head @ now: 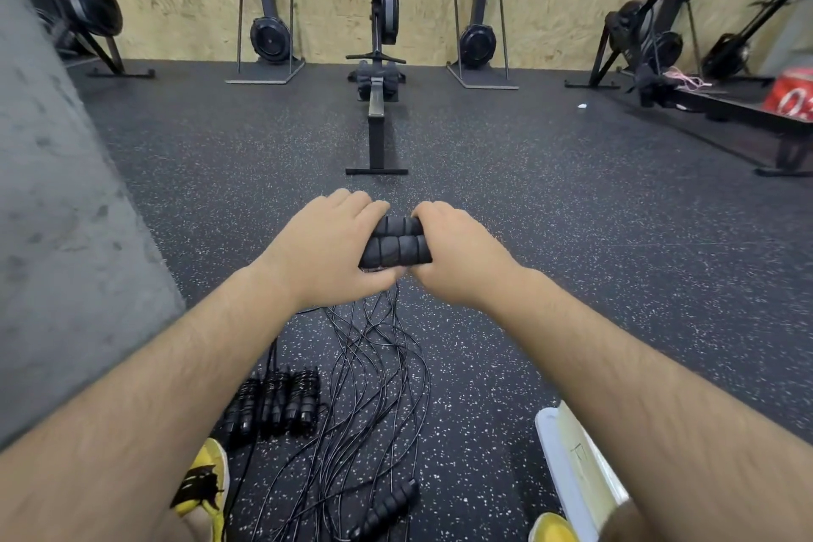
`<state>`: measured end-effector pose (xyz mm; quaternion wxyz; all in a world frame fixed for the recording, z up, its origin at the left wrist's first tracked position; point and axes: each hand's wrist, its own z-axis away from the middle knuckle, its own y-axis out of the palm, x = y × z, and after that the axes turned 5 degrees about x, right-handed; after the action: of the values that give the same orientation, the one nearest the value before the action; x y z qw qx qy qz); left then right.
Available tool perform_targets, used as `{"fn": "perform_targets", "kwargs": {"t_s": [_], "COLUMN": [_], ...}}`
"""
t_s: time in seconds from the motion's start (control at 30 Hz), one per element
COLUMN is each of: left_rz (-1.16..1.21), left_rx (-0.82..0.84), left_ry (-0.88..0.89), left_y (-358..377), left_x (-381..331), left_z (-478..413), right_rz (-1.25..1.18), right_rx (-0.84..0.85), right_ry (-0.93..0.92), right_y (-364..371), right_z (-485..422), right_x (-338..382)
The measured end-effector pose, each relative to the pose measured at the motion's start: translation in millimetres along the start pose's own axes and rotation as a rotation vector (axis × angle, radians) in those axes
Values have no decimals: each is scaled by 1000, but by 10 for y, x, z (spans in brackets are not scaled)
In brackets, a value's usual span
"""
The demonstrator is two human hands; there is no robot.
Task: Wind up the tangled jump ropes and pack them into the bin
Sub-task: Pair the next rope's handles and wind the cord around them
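Two handles gripped side by side btwn both hands, cords trailing to the floor.

L to R: a bundle of wound ropes [272, 403] lies on the floor by the yellow shoe [206, 480]. Above it, the left hand [327, 249] is curled round the left end of the paired black foam handles [396, 246], and the right hand [457, 253] clasps their right end. The handles' long axis runs straight across, w/ both hands equally near. The loose cords [374, 365] drop from under the hands, toward the person, into a floor tangle w/ one stray handle [389, 506]. The pale bin [552, 449] sits low right, partly hidden by the right forearm, so prob. that arm's side for packing.
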<state>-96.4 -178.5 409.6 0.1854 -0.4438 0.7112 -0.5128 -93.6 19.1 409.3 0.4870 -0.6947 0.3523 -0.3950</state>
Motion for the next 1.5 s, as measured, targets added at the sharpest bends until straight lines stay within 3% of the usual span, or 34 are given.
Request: {"fn": "perform_targets", "kwargs": {"t_s": [0.33, 0.47, 0.57, 0.63, 0.73, 0.8, 0.9, 1.07, 1.23, 1.4, 1.43, 1.5], "left_rz": [131, 107, 141, 169, 190, 216, 240, 197, 110, 40, 25, 3], "left_rx": [93, 31, -20, -44, -78, -106, -133, -147, -143, -139, -145, -153], "left_ry": [-76, -91, -130, -141, -128, -112, -78, -63, -20, 59, 65, 73], "left_y": [-126, -177, -209, -236, -278, -301, -332, -406, -402, -297, -279, -240], "left_x": [-6, 73, 107, 82, -4, -59, -84, 155, 486, 526, 510, 455], "left_z": [6, -1, 20, 23, 13, 15, 39, 142, 290, 269, 260, 249], "right_rz": [-68, -635, -936, -868, -896, -960, -938, -1004, -968, -1447, -1397, -1039], "right_rx": [-136, -202, -73, 89, 261, 288, 256, 419, 343, 362, 334, 201], "right_ry": [-53, 127, 368, 368, 150, 33, 17, 3, 73, 263, 308, 267], "right_y": [9, -62, 94, 268, 528, 654, 782, 514, 66, -207, -224, -172], "right_z": [37, 83, 51, 24, -4, -27, -83, -55, -73, -103, -86, -29], "right_x": [59, 52, 0, 66, 454, 808, 1096, 841, 245, 155, 199, 319]}}
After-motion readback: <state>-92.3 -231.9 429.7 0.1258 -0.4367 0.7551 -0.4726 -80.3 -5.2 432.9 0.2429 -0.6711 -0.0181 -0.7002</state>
